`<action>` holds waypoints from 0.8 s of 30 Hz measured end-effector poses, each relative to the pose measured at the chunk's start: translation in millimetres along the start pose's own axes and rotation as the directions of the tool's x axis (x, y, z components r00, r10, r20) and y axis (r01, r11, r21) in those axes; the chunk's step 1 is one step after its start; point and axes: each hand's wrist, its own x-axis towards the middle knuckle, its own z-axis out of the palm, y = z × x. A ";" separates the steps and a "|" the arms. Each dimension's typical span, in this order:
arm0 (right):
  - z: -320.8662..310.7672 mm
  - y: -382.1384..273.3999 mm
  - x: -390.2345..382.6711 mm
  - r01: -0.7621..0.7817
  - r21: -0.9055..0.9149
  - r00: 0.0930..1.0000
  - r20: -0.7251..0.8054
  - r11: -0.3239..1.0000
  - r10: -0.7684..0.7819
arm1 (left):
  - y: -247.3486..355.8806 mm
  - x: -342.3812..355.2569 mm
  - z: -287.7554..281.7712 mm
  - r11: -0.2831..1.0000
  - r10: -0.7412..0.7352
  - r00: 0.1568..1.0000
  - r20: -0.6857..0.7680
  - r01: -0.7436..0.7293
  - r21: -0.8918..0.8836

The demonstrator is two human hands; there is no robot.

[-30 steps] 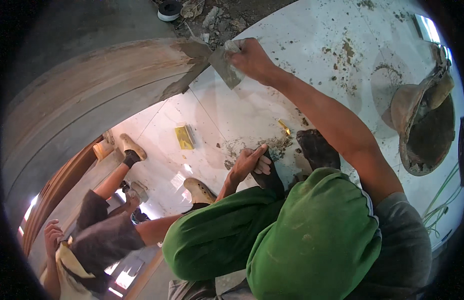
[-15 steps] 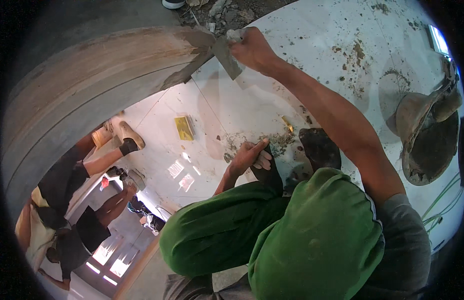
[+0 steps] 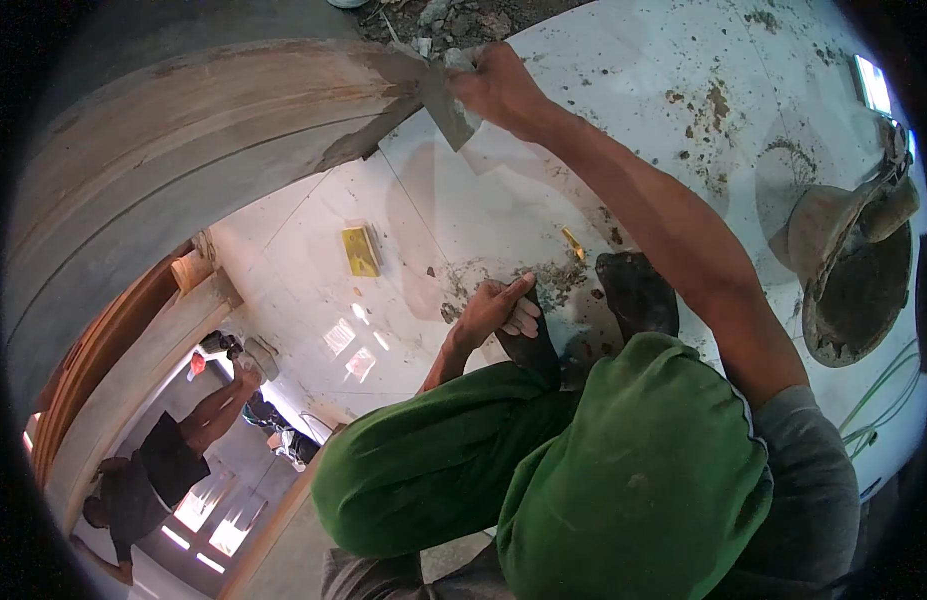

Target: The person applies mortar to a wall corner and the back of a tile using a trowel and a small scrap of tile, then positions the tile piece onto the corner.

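Observation:
At the top centre my right hand (image 3: 498,90) is closed on a trowel whose flat grey blade (image 3: 446,112) lies against the end of a cement-coated wall edge (image 3: 388,85). Darker, wet-looking mortar covers that end. My fingers and mortar mostly hide the handle. My left hand (image 3: 498,308) is closed beside a dark boot (image 3: 528,345), in front of my bent green-trousered knee (image 3: 423,465). What its curled fingers hold, if anything, is hidden.
A yellow box (image 3: 361,250) and a small yellow object (image 3: 573,243) lie on the white tiled floor (image 3: 403,330), among mortar crumbs. A mortar-crusted bucket (image 3: 853,275) lies tipped at the right, near green cables (image 3: 883,400). Rubble (image 3: 463,25) is beyond. Another person (image 3: 148,465) is at lower left.
My right hand and trowel have shifted slightly up and left along the wall end. One of two people at the left is gone from view. My left hand stays by the boot.

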 end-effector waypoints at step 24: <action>-13.9 5.7 4.5 0.055 -0.019 0.998 0.043 0.998 -0.054 | -1.8 2.9 0.4 0.999 -0.006 1.000 0.009 0.006 -0.035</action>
